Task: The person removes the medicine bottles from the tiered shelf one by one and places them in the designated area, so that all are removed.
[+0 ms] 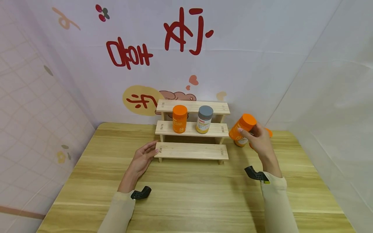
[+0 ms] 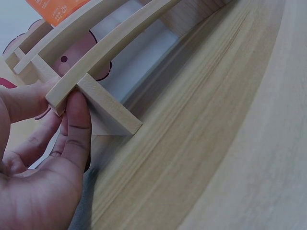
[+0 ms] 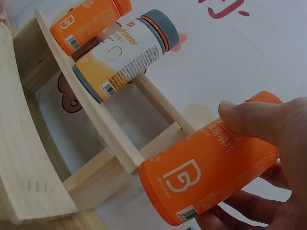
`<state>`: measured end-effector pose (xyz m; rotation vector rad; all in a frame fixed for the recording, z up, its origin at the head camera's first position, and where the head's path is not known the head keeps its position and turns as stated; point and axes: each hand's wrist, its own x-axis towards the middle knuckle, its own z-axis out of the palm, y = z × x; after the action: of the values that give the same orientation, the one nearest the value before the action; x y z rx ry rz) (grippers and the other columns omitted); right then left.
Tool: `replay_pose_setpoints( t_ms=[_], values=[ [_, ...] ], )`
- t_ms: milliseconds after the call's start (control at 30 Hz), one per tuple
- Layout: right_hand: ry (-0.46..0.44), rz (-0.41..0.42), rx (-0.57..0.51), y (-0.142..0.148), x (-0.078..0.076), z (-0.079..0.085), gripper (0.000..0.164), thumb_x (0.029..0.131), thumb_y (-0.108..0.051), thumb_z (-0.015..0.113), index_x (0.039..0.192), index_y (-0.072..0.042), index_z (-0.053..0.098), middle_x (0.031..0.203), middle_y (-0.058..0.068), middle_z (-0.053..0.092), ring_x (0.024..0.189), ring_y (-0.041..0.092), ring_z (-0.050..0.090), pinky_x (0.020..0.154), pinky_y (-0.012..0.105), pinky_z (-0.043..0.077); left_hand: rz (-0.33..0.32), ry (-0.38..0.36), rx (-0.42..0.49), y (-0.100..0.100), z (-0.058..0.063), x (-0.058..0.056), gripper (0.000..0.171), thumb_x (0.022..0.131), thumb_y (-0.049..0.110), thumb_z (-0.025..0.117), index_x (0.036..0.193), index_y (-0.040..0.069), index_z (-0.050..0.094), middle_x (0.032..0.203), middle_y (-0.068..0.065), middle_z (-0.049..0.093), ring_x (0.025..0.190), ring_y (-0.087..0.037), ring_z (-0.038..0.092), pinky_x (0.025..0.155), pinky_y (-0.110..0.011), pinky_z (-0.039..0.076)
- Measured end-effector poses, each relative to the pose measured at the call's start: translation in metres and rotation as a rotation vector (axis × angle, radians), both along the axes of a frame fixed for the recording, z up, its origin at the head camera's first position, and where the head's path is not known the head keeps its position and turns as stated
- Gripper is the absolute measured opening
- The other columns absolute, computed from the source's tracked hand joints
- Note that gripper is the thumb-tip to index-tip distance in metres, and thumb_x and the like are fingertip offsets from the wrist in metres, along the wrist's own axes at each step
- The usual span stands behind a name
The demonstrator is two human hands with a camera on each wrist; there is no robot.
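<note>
A: Where are we?

B: Mid-transfer, by our read. Our right hand [image 1: 261, 142] has the held bottle [image 1: 243, 124] up off the bench [image 1: 186, 194], just beside the right end of the rack [image 1: 193, 106]. Right fingers and thumb curled round its body. It's tilted, base toward the rack.

A: Touching the rack?

B: Can't tell. Base overlaps the right end of the middle shelf [image 1: 190, 128] in our right wrist view.

A: Other side?

B: Our left hand [image 1: 143, 160] pinches the left end of the bottom shelf [image 1: 190, 151], thumb above, fingers below. We take that as steadying.

A: What's on the rack?

B: Middle shelf: an orange bottle [image 1: 179, 122] toward the left end, a grey-capped bottle [image 1: 204, 121] right of centre. Both upright.

A: Next move?

B: If we're stocking, it calls for swinging left, bringing the held bottle vertical, lowering, letting go. Which shelf, we can't say. Middle one's right end has room, but a bump could topple the grey-capped bottle.

A: More to load?

B: Probably. A white-labelled bottle [image 1: 241, 141] and another orange container [image 1: 269, 132], mostly hidden, are near the bench's back edge, right of the rack.
</note>
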<state>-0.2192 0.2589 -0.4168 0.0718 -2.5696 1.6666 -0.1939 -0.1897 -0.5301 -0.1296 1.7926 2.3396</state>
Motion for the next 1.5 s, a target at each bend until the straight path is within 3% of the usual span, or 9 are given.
replay_pose_setpoints(
  t_ms=[200,367,633,833,1033,1500],
  values=[
    [-0.034,-0.017,0.010,0.007,0.003,-0.009,0.062,0.096,-0.045,0.071,0.150,-0.023,0.050,0.135,0.002,0.061,0.116,0.009,0.056,0.085,0.023,0.048,0.004,-0.001,0.008,0.000,0.001,0.000,0.065,0.098,-0.002,0.064,0.156,-0.005,0.036,0.121,0.000,0.057,0.109,-0.007,0.059,0.088,-0.017,0.054],
    [-0.062,-0.028,0.005,0.013,0.006,-0.016,0.062,0.095,-0.045,0.072,0.149,-0.025,0.050,0.134,-0.002,0.061,0.116,0.007,0.057,0.089,0.026,0.048,0.003,-0.003,0.014,0.000,0.002,0.001,0.064,0.098,-0.002,0.064,0.156,-0.004,0.037,0.121,0.000,0.056,0.109,-0.007,0.059,0.089,-0.017,0.054],
    [-0.043,-0.003,-0.001,0.023,0.011,-0.028,0.058,0.096,-0.038,0.073,0.147,-0.019,0.052,0.132,-0.006,0.062,0.116,0.001,0.058,0.092,0.014,0.049,-0.002,-0.009,0.003,0.000,0.001,0.001,0.060,0.098,0.000,0.065,0.154,0.001,0.042,0.123,0.000,0.056,0.110,-0.007,0.059,0.089,-0.017,0.053],
    [-0.032,0.010,0.033,0.030,0.016,-0.036,0.060,0.096,-0.035,0.074,0.148,-0.016,0.052,0.138,0.003,0.062,0.117,-0.003,0.058,0.095,0.009,0.047,-0.001,-0.006,0.011,0.001,0.000,0.001,0.061,0.098,0.000,0.064,0.155,0.000,0.041,0.125,-0.001,0.056,0.111,-0.008,0.059,0.091,-0.017,0.054],
    [-0.076,0.021,0.106,0.041,0.022,-0.045,0.066,0.096,-0.040,0.073,0.152,-0.018,0.048,0.146,0.014,0.057,0.119,-0.004,0.055,0.098,0.015,0.047,0.001,-0.005,0.007,0.000,0.000,0.002,0.060,0.099,0.000,0.064,0.155,0.000,0.041,0.125,0.000,0.056,0.111,-0.007,0.059,0.090,-0.017,0.053],
    [-0.124,0.038,0.135,0.055,0.024,-0.066,0.067,0.095,-0.041,0.074,0.151,-0.016,0.048,0.142,0.013,0.058,0.116,-0.003,0.054,0.095,0.012,0.045,0.008,-0.004,0.002,0.001,0.003,0.002,0.062,0.099,0.000,0.064,0.155,-0.002,0.039,0.123,-0.001,0.055,0.110,-0.007,0.058,0.089,-0.017,0.053]
  ],
)
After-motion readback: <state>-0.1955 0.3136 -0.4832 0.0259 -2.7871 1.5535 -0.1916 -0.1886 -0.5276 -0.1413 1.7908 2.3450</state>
